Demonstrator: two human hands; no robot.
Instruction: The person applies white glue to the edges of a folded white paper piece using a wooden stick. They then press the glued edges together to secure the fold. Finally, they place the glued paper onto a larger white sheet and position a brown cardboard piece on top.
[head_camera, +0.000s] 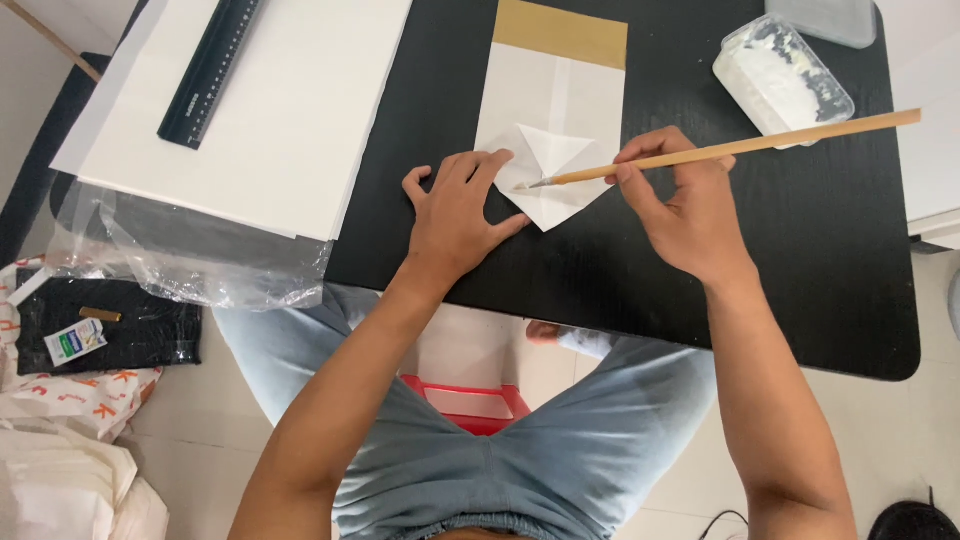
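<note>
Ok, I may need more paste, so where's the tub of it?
In the head view, the clear plastic tub sits at the black table's far right, just beyond the brush handle.

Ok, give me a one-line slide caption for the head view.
Left hand pins a folded white paper bag on the black table while the right hand touches a long wooden brush to its flap.

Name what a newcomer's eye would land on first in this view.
Mid-table, the right hand holds a long wooden brush with its tip on a folded white paper bag, while the left hand presses flat on the bag's pointed lower flap. Also striking: a clear tub of white paste at upper right, and a black ruler on white boards upper left.
</note>
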